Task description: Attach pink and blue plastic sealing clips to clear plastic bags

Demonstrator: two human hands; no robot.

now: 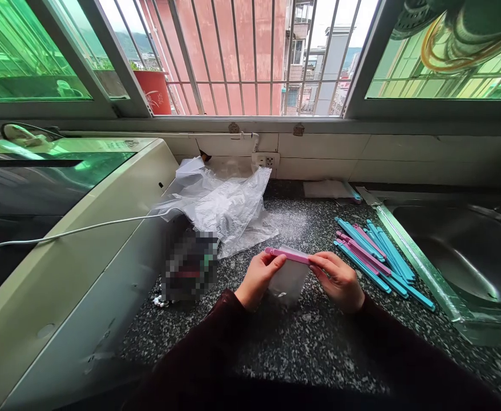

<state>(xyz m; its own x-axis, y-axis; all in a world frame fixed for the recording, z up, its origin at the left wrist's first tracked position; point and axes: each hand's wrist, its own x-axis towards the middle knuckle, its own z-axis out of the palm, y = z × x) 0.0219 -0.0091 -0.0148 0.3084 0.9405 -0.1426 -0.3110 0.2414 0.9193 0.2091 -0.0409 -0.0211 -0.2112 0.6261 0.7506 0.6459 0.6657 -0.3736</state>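
A pink bag sealing clip (292, 256) runs level between my two hands, across the top of a small clear plastic bag (288, 282). My left hand (257, 278) pinches the clip's left end, thumb on the near side. At the other end, my right hand (339, 281) grips the clip between thumb and fingers. The bag hangs below the clip, over the speckled counter. Just right of my right hand lies a loose pile of blue and pink sealing clips (372, 251).
Crumpled clear plastic bags (229, 205) lie behind my left hand, near a blurred-out dark object (190, 265). A cream appliance (117, 200) with a white cable (83, 230) stands left. The steel sink (451, 245) is at right. Flat packets (325, 189) rest by the wall.
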